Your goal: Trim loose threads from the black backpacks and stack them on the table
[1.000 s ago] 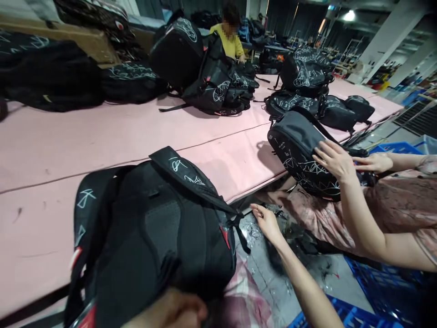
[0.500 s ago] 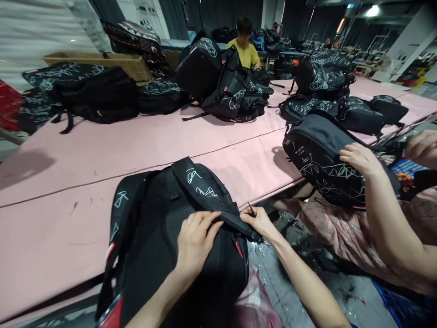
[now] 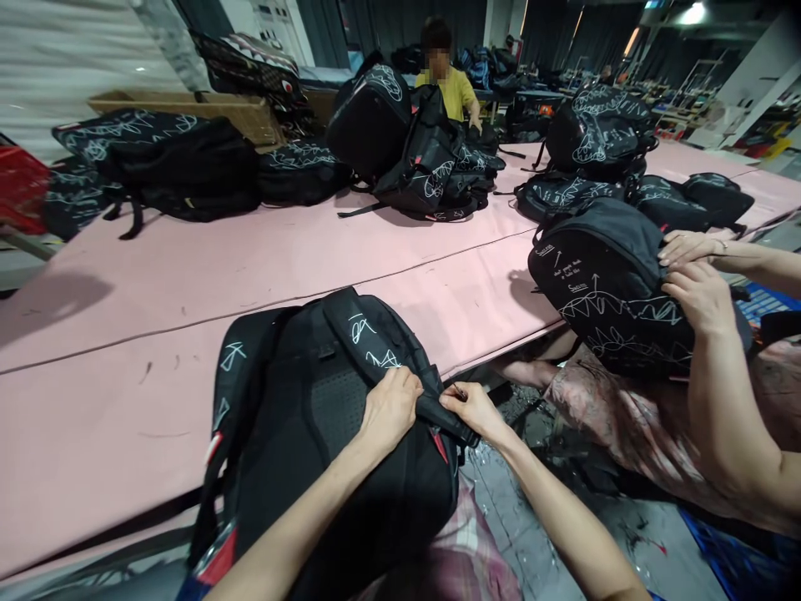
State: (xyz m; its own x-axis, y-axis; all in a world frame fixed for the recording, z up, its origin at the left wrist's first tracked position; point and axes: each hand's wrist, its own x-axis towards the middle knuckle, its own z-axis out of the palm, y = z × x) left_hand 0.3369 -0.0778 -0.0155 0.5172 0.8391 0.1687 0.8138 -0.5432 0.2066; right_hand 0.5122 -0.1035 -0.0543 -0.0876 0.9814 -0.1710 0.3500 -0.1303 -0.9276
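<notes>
A black backpack (image 3: 281,451) leans on the table edge and my lap, its back panel facing up. White scribbles mark its shoulder strap (image 3: 360,330), which runs down towards my hands. My left hand (image 3: 391,409) is closed on the lower part of this strap, fingertips pinching its edge. Just to the right, my right hand (image 3: 472,409) is closed around a small dark pointed tool (image 3: 459,390), mostly hidden by the fingers. Its fingertips are at the strap's outer edge; whether they touch it I cannot tell.
The pink table (image 3: 188,292) carries several black backpacks (image 3: 431,175) along its far side. At right, a co-worker's hands (image 3: 701,280) hold another black backpack (image 3: 601,292). Behind the table is a person in yellow (image 3: 455,92). A cardboard box (image 3: 250,117) stands at back left.
My left hand has moved right and up along the strap, and its fingers have closed on it. The co-worker's second hand has come onto their backpack, which is turned more upright.
</notes>
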